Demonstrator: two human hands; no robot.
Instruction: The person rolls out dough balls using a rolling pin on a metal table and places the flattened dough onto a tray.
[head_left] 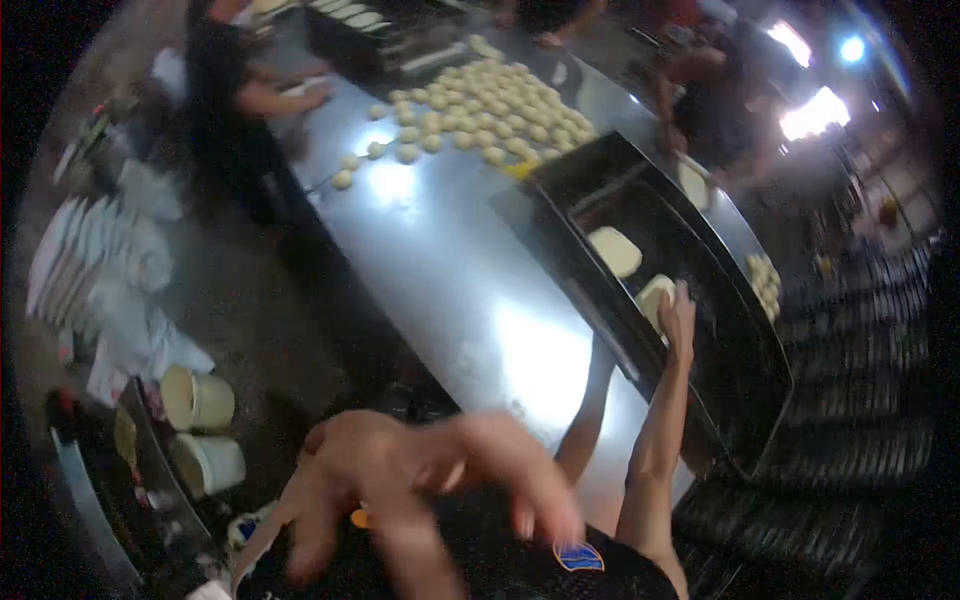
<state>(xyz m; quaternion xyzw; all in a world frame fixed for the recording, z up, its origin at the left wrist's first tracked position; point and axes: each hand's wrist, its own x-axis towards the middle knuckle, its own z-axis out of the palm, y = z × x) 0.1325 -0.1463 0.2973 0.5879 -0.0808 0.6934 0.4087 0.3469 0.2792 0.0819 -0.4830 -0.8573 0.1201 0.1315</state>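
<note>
My left hand [420, 480] is large and blurred close to the camera, its fingers spread with nothing seen between them. Further off, my right arm reaches over a long black tray-like surface [735, 370] with raised edges. My right hand [678, 325], fingers stretched out, touches the right side of a flat pale dough piece [654, 298] lying there. Another flat dough piece [615, 252] lies just beyond it, up and to the left. Several round dough balls [490, 105] are massed on the far part of the shiny metal table [430, 270].
At the upper left a person [225, 90] stands by the table; another person [720, 100] is at the upper right near a flat dough piece [693, 184]. More dough balls [763, 285] sit right of the black surface. Two pale buckets [210, 465] stand lower left, below white sacks [100, 260].
</note>
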